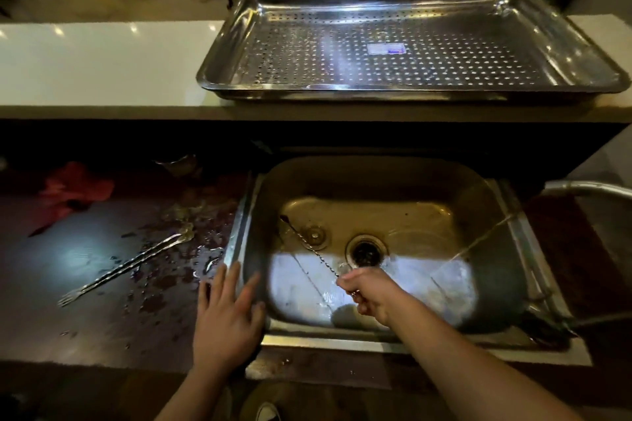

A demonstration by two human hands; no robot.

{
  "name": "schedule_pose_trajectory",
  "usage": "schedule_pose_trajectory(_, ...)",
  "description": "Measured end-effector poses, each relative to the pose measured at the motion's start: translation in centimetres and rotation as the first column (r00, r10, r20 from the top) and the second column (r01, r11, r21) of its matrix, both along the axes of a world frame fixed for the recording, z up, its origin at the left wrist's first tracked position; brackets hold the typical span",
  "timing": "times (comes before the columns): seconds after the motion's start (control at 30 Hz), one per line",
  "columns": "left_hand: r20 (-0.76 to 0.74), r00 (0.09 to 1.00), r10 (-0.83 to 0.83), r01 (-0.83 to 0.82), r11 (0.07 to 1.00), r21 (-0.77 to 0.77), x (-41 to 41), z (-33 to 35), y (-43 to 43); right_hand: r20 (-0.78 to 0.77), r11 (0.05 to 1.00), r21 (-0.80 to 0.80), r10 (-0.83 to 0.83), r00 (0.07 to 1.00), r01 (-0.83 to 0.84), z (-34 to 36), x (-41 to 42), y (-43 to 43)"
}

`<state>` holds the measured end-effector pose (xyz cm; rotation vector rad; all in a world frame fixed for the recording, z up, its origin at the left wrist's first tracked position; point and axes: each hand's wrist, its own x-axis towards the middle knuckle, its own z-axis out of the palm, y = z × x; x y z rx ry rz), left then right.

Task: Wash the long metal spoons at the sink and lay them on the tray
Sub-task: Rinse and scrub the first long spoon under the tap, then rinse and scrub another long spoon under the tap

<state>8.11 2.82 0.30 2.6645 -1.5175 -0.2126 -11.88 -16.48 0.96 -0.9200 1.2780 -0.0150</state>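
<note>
Right now your right hand (367,294) pinches a twisted long spoon (309,246) inside the sink (492,249); your left hand (225,314) lies spread on its rim. Two more spoons (126,267) lie on the wet counter (85,284), the perforated tray (564,55) beyond.

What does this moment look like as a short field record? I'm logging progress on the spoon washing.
right hand: shut on a twisted long spoon, held over the sink beside the drain
left hand: open, flat on the sink's left rim
water: thin stream arcing in from the right
counter spoons: long utensils lying on the wet dark counter, left of the sink
tray: perforated, on the white ledge behind the sink, no spoons on it
red cloth: far left on the counter
</note>
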Motion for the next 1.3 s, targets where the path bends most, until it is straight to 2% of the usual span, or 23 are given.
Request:
schedule_pose_trajectory(0.23,0.001,1.000,0.016,-0.016,1.000,-0.007,0.2,-0.8,0.2,-0.048,0.995,0.028,-0.089,0.995,0.091,-4.0,7.9,1.6)
schedule_pose_trajectory(0.4,0.001,1.000,0.013,-0.013,1.000,-0.017,0.1,-0.7,0.3,-0.121,0.996,0.010,-0.085,0.989,0.086,-5.5,10.3,1.8)
schedule_pose_trajectory(0.6,0.006,1.000,0.011,-0.011,0.999,-0.044,0.1,-0.7,0.4,-0.173,0.996,-0.012,0.088,0.981,-0.091,-6.0,10.7,2.4)
schedule_pose_trajectory(0.73,0.002,1.000,0.012,-0.012,0.999,-0.047,0.1,-0.9,0.4,-0.159,0.994,-0.051,0.089,0.983,-0.098,-5.5,10.0,2.4)
schedule_pose_trajectory(0.83,0.023,1.000,0.008,-0.007,0.999,-0.039,0.2,-1.1,0.4,-0.153,0.964,-0.161,0.189,0.970,-0.213,-4.7,8.9,2.7)
schedule_pose_trajectory(0.87,0.028,1.000,0.008,-0.007,0.999,-0.032,0.2,-1.1,0.4,-0.194,0.915,-0.252,0.270,0.943,-0.314,-4.4,8.3,2.8)
schedule_pose_trajectory(0.93,0.039,0.999,0.007,-0.007,1.000,-0.016,0.1,-1.0,0.3,-0.334,0.747,-0.418,0.403,0.852,-0.517,-3.4,6.7,3.4)
schedule_pose_trajectory(1.0,0.038,0.999,0.007,-0.007,1.000,-0.009,0.0,-0.8,0.2,-0.430,0.594,-0.520,0.439,0.789,-0.614,-2.2,4.9,4.3)
schedule_pose_trajectory(1.1,0.027,1.000,-0.003,0.004,1.000,-0.021,-0.1,-0.4,0.4,-0.546,0.419,-0.599,0.410,0.731,-0.683,-1.0,2.4,6.3)
schedule_pose_trajectory(1.23,-0.024,1.000,-0.020,0.019,0.999,-0.041,-0.1,0.2,0.4,-0.609,0.284,-0.657,0.345,0.714,-0.698,-0.6,0.7,8.8)
schedule_pose_trajectory(1.3,-0.123,0.992,-0.011,-0.001,0.995,-0.100,0.2,0.8,0.5,-0.661,0.203,-0.655,0.315,0.682,-0.728,-0.7,0.7,9.3)
